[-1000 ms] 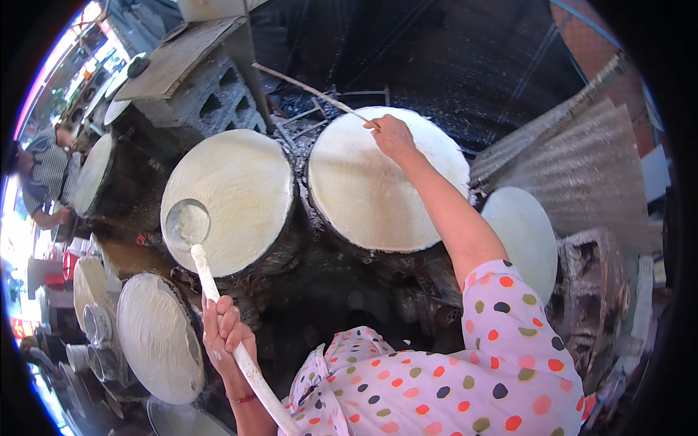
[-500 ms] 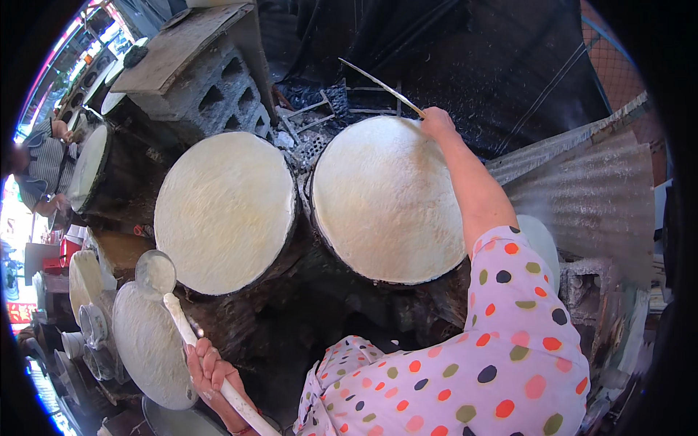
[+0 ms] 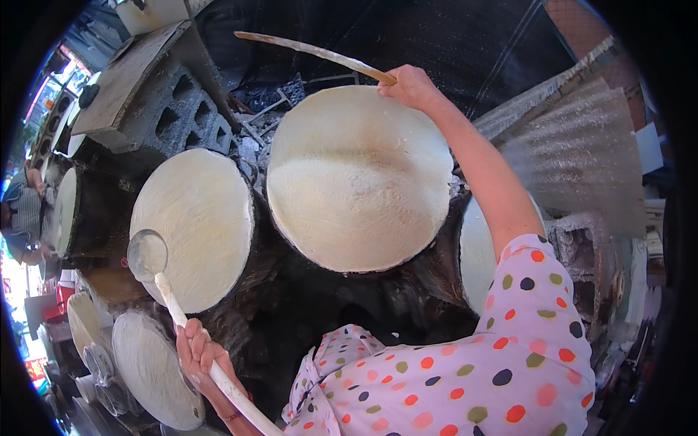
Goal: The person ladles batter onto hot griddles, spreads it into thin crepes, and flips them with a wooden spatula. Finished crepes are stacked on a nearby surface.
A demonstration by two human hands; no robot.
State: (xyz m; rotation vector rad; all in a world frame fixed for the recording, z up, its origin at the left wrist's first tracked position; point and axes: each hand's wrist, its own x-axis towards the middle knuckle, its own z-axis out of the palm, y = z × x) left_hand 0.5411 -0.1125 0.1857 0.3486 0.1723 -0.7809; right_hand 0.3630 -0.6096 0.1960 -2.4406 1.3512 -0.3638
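My right hand (image 3: 407,89) grips a long, thin wooden stick (image 3: 305,49) above the far edge of the middle round griddle, whose surface carries a thin cream batter sheet (image 3: 358,211); a soft shaded band crosses it. My left hand (image 3: 200,352) is wrapped round a long white-coated handle (image 3: 240,403) of a ladle whose round metal bowl (image 3: 147,254) is over the lower-left part of another cream-covered griddle (image 3: 200,218). A third pale griddle (image 3: 474,269) is partly hidden behind my right arm; a fourth (image 3: 156,370) lies left of my left hand.
A board-topped concrete block (image 3: 182,109) stands behind the left griddle. Corrugated sheeting (image 3: 574,156) leans at right; dark tarpaulin (image 3: 451,43) hangs behind. At far left, another person in a striped top (image 3: 29,218) stands beside more griddles. Stacked pots (image 3: 102,374) are at lower left.
The view has shifted. My right hand has moved to the middle griddle's far edge, the stick now flatter. The ladle moved off the left griddle and is back over its lower-left part.
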